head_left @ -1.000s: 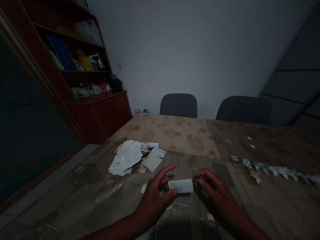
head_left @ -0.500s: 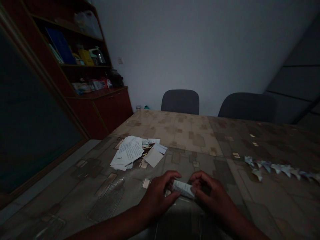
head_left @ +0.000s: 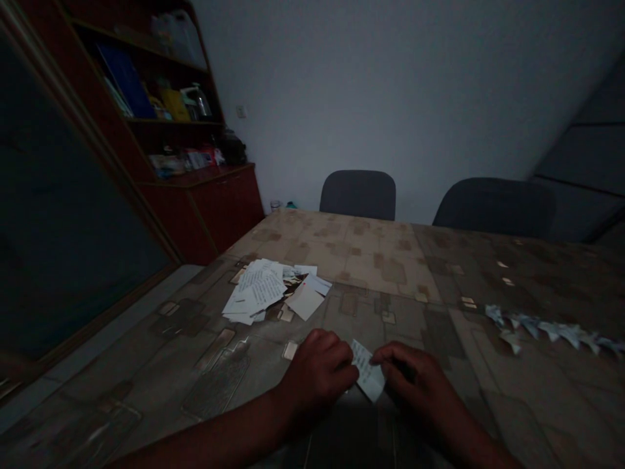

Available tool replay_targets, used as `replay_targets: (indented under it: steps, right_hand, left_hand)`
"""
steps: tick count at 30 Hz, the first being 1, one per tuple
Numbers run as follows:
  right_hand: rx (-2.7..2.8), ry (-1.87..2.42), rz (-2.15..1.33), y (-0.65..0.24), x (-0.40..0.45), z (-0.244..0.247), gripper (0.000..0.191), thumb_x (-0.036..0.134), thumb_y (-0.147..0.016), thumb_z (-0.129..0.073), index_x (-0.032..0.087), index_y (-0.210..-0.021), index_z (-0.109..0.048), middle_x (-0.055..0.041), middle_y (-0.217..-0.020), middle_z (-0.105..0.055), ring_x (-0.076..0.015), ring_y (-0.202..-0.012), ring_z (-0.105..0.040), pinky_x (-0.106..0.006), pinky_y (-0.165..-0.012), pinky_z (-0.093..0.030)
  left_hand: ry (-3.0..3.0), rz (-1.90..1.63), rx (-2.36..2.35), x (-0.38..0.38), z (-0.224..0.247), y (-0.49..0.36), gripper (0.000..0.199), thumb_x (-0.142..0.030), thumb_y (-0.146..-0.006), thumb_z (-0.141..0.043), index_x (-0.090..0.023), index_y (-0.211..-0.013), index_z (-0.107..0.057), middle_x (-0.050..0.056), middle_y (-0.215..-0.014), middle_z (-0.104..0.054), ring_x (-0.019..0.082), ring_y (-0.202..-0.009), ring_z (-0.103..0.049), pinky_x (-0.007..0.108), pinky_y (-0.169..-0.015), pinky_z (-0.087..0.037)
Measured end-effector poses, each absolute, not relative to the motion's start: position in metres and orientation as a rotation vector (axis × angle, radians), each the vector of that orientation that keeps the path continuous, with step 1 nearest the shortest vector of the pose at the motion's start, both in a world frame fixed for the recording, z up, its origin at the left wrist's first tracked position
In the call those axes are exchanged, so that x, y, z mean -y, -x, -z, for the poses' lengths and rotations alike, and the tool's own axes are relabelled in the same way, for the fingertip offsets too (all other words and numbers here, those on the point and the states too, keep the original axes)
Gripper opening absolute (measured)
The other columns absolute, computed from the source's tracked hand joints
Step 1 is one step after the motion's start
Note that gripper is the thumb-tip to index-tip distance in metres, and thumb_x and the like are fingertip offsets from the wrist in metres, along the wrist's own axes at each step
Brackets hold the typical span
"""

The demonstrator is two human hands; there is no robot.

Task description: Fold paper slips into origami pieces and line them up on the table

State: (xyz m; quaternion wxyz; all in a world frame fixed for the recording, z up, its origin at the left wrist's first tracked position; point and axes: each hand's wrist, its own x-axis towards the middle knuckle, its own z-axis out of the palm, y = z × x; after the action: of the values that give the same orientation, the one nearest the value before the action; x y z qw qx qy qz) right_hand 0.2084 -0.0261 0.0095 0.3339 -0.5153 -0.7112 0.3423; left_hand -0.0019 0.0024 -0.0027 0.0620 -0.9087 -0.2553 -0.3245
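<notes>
Between my hands, just above the near part of the table, is a small piece of printed paper (head_left: 368, 372), pale with dark lines of text. My left hand (head_left: 322, 371) is closed on its left edge, knuckles up. My right hand (head_left: 415, 378) pinches the paper's right side between thumb and fingers. Its left end is partly hidden behind my left fingers. Beyond my left hand lies a loose pile of printed paper sheets (head_left: 258, 290), with a plain cream piece (head_left: 305, 301) at its right side.
A row of small folded paper shapes (head_left: 551, 329) lies on the right of the patterned tablecloth (head_left: 361, 254). Two grey chairs (head_left: 359, 195) stand at the far side. A red-brown cabinet (head_left: 229, 205) with loaded shelves is at the back left.
The paper has turned from a narrow strip seen side-on to a wider, flatter face. My left hand has rolled over with its fingers curled in. The view has shifted slightly.
</notes>
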Motion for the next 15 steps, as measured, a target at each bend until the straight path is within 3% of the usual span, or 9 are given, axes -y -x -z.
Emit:
replay_targets:
  steps: [4, 8, 15]
  right_hand:
    - [2.076, 1.241, -0.81, -0.218, 0.024, -0.007, 0.033, 0.005, -0.082, -0.044, 0.022, -0.097, -0.068, -0.0033, -0.087, -0.069, -0.0195, -0.083, -0.061, -0.032, -0.074, -0.044]
    - [2.281, 1.133, -0.63, -0.223, 0.019, -0.003, 0.034, 0.006, -0.086, -0.05, 0.025, -0.109, -0.066, -0.0048, -0.095, -0.069, -0.0219, -0.089, -0.058, -0.036, -0.079, -0.041]
    - [2.503, 1.142, -0.393, -0.224, 0.016, -0.004, 0.02, 0.017, -0.086, -0.059, 0.025, -0.102, -0.07, -0.0058, -0.086, -0.07, -0.0238, -0.082, -0.057, -0.038, -0.075, -0.039]
  left_hand:
    - [2.824, 0.913, 0.77, -0.005, 0.005, 0.006, 0.026, -0.025, -0.097, -0.048, -0.018, -0.075, -0.059, 0.001, -0.073, -0.061, 0.017, -0.074, -0.048, 0.033, -0.069, -0.03]
    - [2.901, 0.884, 0.755, -0.009, 0.008, 0.007, 0.023, -0.025, -0.096, -0.051, -0.017, -0.076, -0.059, 0.0, -0.075, -0.063, 0.016, -0.077, -0.05, 0.033, -0.074, -0.032]
    - [2.932, 0.798, 0.805, -0.009, 0.006, 0.007, 0.014, -0.018, -0.092, -0.053, -0.018, -0.082, -0.062, 0.001, -0.079, -0.065, 0.016, -0.081, -0.053, 0.034, -0.079, -0.034]
